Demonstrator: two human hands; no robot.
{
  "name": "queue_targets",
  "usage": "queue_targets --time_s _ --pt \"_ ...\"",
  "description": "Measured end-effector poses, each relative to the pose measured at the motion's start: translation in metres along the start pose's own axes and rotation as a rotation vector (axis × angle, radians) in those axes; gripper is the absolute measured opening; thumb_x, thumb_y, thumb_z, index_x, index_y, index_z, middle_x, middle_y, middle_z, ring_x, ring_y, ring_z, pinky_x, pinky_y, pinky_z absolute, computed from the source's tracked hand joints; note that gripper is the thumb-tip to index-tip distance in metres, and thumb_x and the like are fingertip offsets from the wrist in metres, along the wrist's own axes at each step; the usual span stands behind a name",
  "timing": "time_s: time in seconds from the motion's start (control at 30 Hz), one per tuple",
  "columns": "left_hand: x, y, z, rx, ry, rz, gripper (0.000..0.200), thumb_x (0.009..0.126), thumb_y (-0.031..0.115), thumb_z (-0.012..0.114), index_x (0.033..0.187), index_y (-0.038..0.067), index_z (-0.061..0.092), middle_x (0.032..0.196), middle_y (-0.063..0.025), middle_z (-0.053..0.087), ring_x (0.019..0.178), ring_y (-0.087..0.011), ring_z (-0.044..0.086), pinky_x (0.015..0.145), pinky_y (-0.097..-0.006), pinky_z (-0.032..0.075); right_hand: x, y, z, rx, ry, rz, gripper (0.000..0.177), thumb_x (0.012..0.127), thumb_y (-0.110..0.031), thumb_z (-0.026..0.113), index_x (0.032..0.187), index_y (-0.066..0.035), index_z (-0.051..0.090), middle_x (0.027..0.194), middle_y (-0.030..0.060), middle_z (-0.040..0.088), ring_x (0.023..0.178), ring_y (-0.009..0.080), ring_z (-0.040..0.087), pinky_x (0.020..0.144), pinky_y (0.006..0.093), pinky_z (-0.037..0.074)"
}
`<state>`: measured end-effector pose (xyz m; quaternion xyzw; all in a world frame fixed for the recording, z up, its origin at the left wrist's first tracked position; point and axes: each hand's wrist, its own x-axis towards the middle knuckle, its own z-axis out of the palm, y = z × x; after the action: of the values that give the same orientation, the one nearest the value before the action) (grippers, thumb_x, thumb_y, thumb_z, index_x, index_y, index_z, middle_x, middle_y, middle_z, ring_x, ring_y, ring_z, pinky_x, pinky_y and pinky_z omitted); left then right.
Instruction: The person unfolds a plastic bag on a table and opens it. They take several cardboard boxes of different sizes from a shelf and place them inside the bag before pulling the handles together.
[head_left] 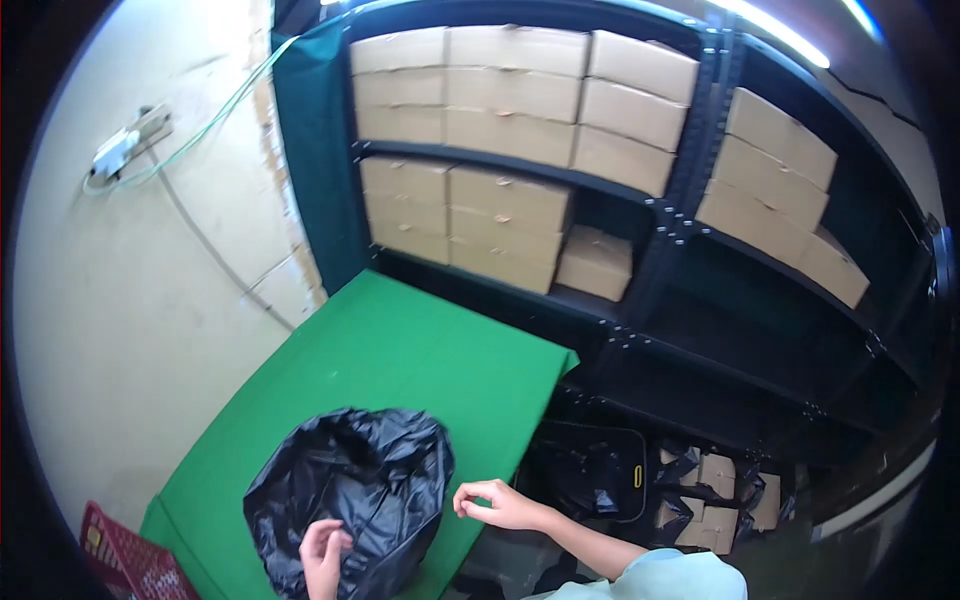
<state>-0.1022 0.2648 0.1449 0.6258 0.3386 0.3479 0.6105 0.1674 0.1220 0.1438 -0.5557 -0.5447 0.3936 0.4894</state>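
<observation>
A black plastic bag lines a round bin standing on the green-covered table, its mouth spread wide and folded over the rim. My left hand is over the near side of the bag's mouth, fingers loosely bent and apart, with nothing visible in them. To the right of the bin, my right hand hangs just off the bag's edge. Its fingers curve toward the thumb with a gap between, and I see nothing held. The bag's inside shows only crumpled black plastic; the bin itself is hidden under it.
Green cloth covers the table. A dark red perforated basket is at the lower left. Black shelves behind carry stacked cardboard boxes. On the floor at right lie a black case and cardboard pieces with black plastic.
</observation>
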Motion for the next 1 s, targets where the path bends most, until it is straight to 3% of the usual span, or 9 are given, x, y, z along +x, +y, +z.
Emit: queue_targets --time_s 0.2,0.33,0.4,0.47,0.73,0.8,0.87,0.93,1.0 --pt "-0.011 0.011 0.078 0.069 0.089 0.162 0.011 0.086 0.003 0.050 0.095 0.000 0.053 0.075 -0.0016 0.053 0.069 -0.0074 0.052 0.065 -0.0205 0.042 -0.061 0.015 -0.062 -0.050 0.164 0.010 0.011 0.084 -0.012 0.050 0.083 -0.002 0.055 0.070 0.0035 0.059 0.066 0.0092 0.055 0.062 0.0260 0.045" --pt "-0.036 0.005 0.153 0.062 -0.109 0.119 0.011 0.086 0.002 0.049 0.096 -0.001 0.053 0.077 -0.0033 0.056 0.072 -0.0089 0.055 0.068 -0.0213 0.044 -0.120 0.000 -0.136 -0.078 0.386 0.013 0.013 0.084 -0.011 0.051 0.089 -0.001 0.058 0.075 0.0061 0.062 0.073 0.0101 0.058 0.067 0.0261 0.047" --pt "-0.057 0.008 0.193 0.082 -0.233 0.035 0.020 0.089 0.008 0.052 0.108 0.004 0.056 0.087 -0.0071 0.061 0.080 -0.0096 0.056 0.074 -0.0191 0.043 -0.162 -0.001 -0.186 -0.166 0.554 -0.071 0.012 0.083 -0.008 0.053 0.089 0.000 0.060 0.079 0.0065 0.062 0.075 0.0103 0.059 0.067 0.0252 0.047" --pt "-0.063 -0.003 0.242 0.077 -0.291 0.084 0.012 0.087 0.003 0.050 0.097 -0.002 0.054 0.077 -0.0043 0.059 0.075 -0.0096 0.056 0.069 -0.0223 0.045 -0.215 -0.014 -0.233 -0.172 0.716 -0.086 0.011 0.083 -0.005 0.052 0.090 0.000 0.059 0.082 0.0058 0.062 0.078 0.0101 0.059 0.069 0.0246 0.047" --pt "-0.075 0.027 0.449 0.079 -0.657 0.170 0.014 0.087 0.005 0.052 0.099 -0.002 0.055 0.080 -0.0056 0.061 0.075 -0.0087 0.058 0.069 -0.0222 0.047 -0.428 -0.039 -0.395 0.555 1.191 -0.226 0.012 0.088 -0.016 0.052 0.094 -0.007 0.056 0.085 0.0052 0.061 0.072 0.0105 0.059 0.067 0.0237 0.049" --pt "-0.085 0.029 0.502 0.084 -0.766 0.195 0.015 0.087 0.006 0.052 0.099 -0.001 0.056 0.080 -0.0054 0.062 0.076 -0.0090 0.058 0.070 -0.0225 0.047 -0.460 -0.053 -0.431 0.245 1.441 -0.250 0.012 0.085 -0.015 0.057 0.093 -0.007 0.056 0.085 0.0039 0.060 0.073 0.0111 0.058 0.066 0.0244 0.047" --pt "-0.101 0.040 0.548 0.073 -0.900 0.101 0.015 0.087 0.007 0.052 0.099 -0.001 0.057 0.081 -0.0054 0.062 0.076 -0.0090 0.059 0.070 -0.0224 0.047 -0.484 -0.067 -0.489 -0.621 1.554 -0.310 0.024 0.076 -0.016 0.066 0.095 -0.007 0.054 0.093 0.0057 0.058 0.084 0.0173 0.056 0.075 0.0325 0.044" --pt "-0.114 0.040 0.586 0.043 -1.062 0.178 0.016 0.087 0.007 0.052 0.101 0.000 0.057 0.081 -0.0055 0.062 0.078 -0.0091 0.059 0.071 -0.0225 0.047 -0.494 -0.121 -0.524 -1.345 1.545 -0.184 0.049 0.065 -0.019 0.073 0.107 -0.008 0.049 0.110 0.0103 0.050 0.104 0.0254 0.048 0.089 0.0407 0.034" --pt "-0.124 0.048 0.611 0.163 -1.215 0.239 0.019 0.088 0.010 0.052 0.103 0.000 0.056 0.082 -0.0069 0.063 0.079 -0.0109 0.060 0.071 -0.0238 0.047 -0.497 -0.158 -0.563 -1.569 1.485 -0.052 0.076 0.056 -0.024 0.078 0.121 -0.011 0.041 0.123 0.0139 0.040 0.118 0.0303 0.036 0.097 0.0447 0.024"
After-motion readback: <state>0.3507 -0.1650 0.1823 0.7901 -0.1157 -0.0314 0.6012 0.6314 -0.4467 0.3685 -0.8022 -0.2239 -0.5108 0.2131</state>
